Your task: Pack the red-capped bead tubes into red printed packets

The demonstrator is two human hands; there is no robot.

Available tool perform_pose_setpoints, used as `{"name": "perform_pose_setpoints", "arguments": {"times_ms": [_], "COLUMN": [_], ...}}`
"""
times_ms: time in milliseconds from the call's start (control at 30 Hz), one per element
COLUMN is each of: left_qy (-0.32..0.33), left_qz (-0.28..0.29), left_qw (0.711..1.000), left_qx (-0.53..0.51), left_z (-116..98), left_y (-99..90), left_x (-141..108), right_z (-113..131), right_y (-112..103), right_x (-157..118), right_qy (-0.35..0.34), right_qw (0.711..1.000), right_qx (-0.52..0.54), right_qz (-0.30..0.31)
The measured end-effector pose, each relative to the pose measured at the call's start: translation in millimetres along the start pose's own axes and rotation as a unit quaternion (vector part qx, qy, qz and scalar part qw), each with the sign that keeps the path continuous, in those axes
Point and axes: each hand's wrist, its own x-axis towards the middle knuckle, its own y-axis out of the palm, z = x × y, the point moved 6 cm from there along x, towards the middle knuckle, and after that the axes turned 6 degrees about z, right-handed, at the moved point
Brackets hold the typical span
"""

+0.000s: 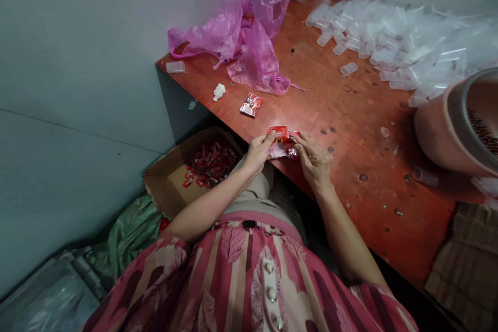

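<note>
My left hand (258,152) pinches the left side of a red printed packet (277,137) with a pale lower part, just over the table's front edge. On its right side, my right hand (314,158) has its fingers closed on a shiny red piece (292,140) that touches or overlaps the packet; whether the two are joined I cannot tell. Another red packet (251,105) lies flat on the reddish table (350,129), up and to the left of my hands.
A pink plastic bag (257,46) and white scrap (219,92) lie toward the back left. Clear plastic cups (408,41) are heaped at the back right, near a pink bucket (439,129). Below the edge, a cardboard box (165,179) holds small red packets; brown cloth (465,264) is at right.
</note>
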Motion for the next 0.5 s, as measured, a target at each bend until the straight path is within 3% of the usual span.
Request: {"name": "perform_pose_setpoints", "arguments": {"times_ms": [167,300,500], "left_qy": [0.007,0.025,0.026], "left_qz": [0.028,0.036,0.017], "left_qw": [1.0,0.999,0.999], "left_qx": [0.011,0.018,-0.011], "left_z": [-2,-2,-3], "left_y": [7.6,6.6,2.3], "left_x": [-3,-1,1], "right_z": [13,7,16], "right_y": [14,17,28], "right_x": [8,10,13], "right_qy": [-0.011,0.01,-0.011], "right_qw": [0.997,0.999,0.995], "right_qx": [-0.035,-0.022,0.035], "right_qz": [0.061,0.048,0.088]}}
